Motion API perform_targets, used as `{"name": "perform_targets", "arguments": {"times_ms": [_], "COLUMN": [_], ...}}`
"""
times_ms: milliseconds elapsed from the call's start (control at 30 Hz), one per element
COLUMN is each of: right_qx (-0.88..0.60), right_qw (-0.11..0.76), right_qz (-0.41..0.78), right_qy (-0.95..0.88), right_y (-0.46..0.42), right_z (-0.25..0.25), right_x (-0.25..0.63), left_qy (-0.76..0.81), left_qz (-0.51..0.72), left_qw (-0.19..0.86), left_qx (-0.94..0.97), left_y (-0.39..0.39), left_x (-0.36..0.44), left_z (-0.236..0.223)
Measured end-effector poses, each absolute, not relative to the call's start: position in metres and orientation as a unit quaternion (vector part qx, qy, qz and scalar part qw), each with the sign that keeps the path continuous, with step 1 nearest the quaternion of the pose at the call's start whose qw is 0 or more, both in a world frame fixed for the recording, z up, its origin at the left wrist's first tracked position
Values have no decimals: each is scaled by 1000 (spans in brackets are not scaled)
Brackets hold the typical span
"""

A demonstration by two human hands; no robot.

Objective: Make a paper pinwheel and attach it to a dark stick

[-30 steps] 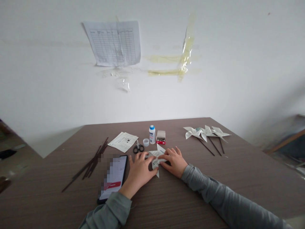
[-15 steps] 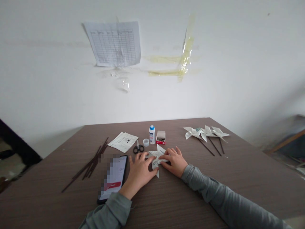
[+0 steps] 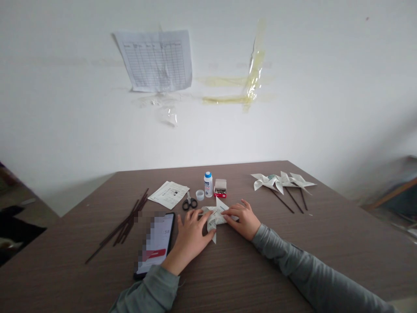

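A printed-paper pinwheel [image 3: 216, 218] lies on the table between my hands, its pointed blades spread and the middle folded in. My left hand [image 3: 190, 232] holds its left side, with the thumb at the lower blade and the fingertips near the centre. On the right blade, the bent fingers of my right hand [image 3: 245, 221] press and pinch the paper. Parts of the pinwheel are hidden under the fingers. Close behind it stand a white glue bottle [image 3: 207, 186] with a blue cap and an open red box [image 3: 220, 189] of small metallic pieces.
Black-handled scissors [image 3: 189, 203] and a small translucent cup [image 3: 200, 195] lie near printed paper sheets [image 3: 168, 194]. A phone [image 3: 156, 243] is left of my left hand, beside several dark sticks [image 3: 125, 224]. Finished pinwheels [image 3: 282, 181] on sticks rest at the back right.
My right hand has shifted slightly right, from the pinwheel's centre onto its right blade, so more of the middle shows. My left hand has stayed nearly in place.
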State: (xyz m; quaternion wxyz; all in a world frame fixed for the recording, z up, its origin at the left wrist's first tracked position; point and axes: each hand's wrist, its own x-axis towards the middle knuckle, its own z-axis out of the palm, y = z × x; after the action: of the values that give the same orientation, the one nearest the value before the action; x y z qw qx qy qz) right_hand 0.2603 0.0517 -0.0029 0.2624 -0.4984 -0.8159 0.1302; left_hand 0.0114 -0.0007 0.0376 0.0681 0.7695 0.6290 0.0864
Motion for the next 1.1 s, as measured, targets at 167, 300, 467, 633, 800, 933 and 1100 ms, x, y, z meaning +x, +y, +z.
{"name": "perform_targets", "arguments": {"times_ms": [167,300,467,633,800,933,1100], "right_qx": [-465,-464,-459,-466,-471,-478,-493], "right_qw": [308,310,298,240,175,173,162], "right_qz": [151,144,130,144,147,105,84], "right_qy": [-816,-817,-827,-839,-852,-855,-851], "right_y": [62,72,78,71,66,66,63], "right_z": [-15,-19,-18,-11,0,4,10], "right_x": [270,280,289,287,286,288,289], "left_qy": [632,623,615,613,619,614,608], "left_qz": [87,100,115,128,134,134,140], "left_qw": [51,59,68,66,52,52,35], "left_qx": [769,774,777,777,772,776,781], "left_y": [2,3,6,9,10,10,10], "left_x": [10,7,2,0,0,-1,-3], "left_z": [29,26,22,16,15,17,16]}}
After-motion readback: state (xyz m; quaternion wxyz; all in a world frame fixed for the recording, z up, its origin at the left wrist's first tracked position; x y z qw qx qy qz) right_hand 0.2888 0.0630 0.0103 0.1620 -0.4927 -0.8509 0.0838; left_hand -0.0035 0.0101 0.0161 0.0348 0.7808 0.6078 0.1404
